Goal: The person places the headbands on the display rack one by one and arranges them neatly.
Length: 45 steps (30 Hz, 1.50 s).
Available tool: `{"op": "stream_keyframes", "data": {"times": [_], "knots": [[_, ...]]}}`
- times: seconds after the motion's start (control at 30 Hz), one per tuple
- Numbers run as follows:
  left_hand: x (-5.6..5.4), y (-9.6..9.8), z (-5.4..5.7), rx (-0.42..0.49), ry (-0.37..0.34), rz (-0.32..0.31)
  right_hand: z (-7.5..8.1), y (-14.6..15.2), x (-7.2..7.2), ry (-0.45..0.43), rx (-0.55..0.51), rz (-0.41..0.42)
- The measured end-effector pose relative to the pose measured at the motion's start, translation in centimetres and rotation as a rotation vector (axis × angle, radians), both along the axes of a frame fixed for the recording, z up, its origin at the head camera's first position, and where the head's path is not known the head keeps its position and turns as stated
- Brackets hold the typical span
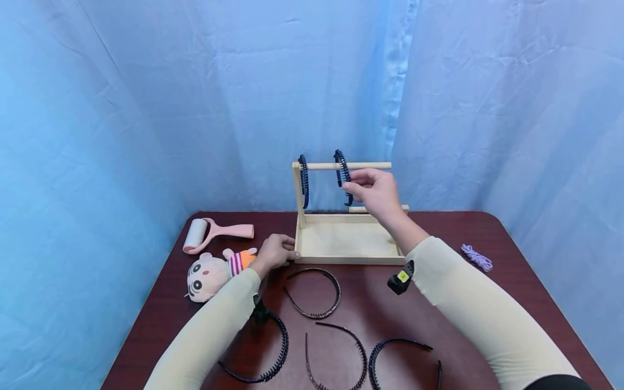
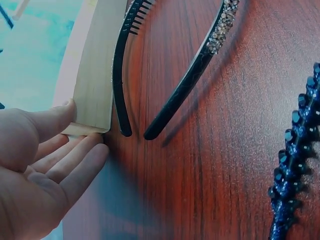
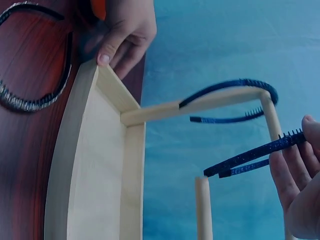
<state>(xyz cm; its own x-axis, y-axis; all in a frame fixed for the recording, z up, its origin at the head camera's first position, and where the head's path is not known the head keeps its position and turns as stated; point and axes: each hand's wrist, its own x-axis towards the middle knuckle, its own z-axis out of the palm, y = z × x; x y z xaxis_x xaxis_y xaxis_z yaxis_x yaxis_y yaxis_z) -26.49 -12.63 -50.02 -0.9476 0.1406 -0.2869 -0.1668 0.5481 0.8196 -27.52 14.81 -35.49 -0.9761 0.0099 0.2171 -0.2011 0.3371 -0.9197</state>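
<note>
A wooden headband stand (image 1: 341, 260) has a shallow tray base, an upright at its left and a round upper bar. My right hand (image 1: 377, 189) pinches a dark blue toothed headband (image 3: 255, 152) between thumb and fingers, and it hangs over the middle of that bar. Another dark headband (image 1: 305, 184) hangs by the upright. With my left hand (image 1: 275, 251) I grip the tray's front left corner, thumb against the wall, as the left wrist view shows. Close to that hand lies a headband with glittering stones (image 1: 337, 295), its two ends pointing left.
Nearer me lie three more dark headbands, a beaded one (image 1: 284, 346), a thin one (image 1: 363, 355) and a thicker one (image 1: 373, 360). At left are a pink lint roller (image 1: 229, 231) and a plush doll (image 1: 209, 275). A bundled purple cord (image 1: 476, 258) lies at right.
</note>
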Motion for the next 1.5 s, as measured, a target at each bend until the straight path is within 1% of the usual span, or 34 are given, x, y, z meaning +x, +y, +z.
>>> {"op": "stream_keyframes", "data": {"times": [0.17,0.3,0.43,0.53,0.67,0.8,1.07,1.17,1.33,1.5], "knots": [[0.3,0.1,0.2,-0.008,0.0,0.018,-0.6,-2.3,-0.6,-0.025,-0.008,0.035],[0.5,0.4,0.4,-0.01,0.006,0.028,-1.0,-3.6,-1.1,-0.031,-0.009,0.038],[0.5,0.5,0.4,-0.003,0.015,0.024,-1.3,-4.5,-1.5,-0.035,-0.026,0.044],[0.5,0.4,0.2,0.003,0.015,0.013,-1.6,-5.0,-1.7,-0.055,-0.034,0.043],[0.7,0.3,0.0,0.0,0.01,-0.008,-2.1,-5.2,-1.8,-0.085,-0.059,0.046],[0.7,0.3,0.0,-0.01,0.017,-0.014,-2.3,-5.3,-2.0,-0.081,-0.073,0.045],[0.7,0.3,-0.1,-0.037,0.043,-0.024,-2.4,-5.5,-2.4,-0.093,-0.032,0.031],[0.7,0.3,-0.2,-0.039,0.05,-0.03,-2.3,-5.5,-2.4,-0.097,-0.032,0.036],[0.5,0.4,-0.3,-0.045,0.051,-0.024,-2.3,-5.3,-2.5,-0.094,-0.018,0.063],[0.4,0.6,-0.2,-0.07,0.054,-0.03,-2.5,-4.3,-2.6,-0.081,0.003,0.088]]}}
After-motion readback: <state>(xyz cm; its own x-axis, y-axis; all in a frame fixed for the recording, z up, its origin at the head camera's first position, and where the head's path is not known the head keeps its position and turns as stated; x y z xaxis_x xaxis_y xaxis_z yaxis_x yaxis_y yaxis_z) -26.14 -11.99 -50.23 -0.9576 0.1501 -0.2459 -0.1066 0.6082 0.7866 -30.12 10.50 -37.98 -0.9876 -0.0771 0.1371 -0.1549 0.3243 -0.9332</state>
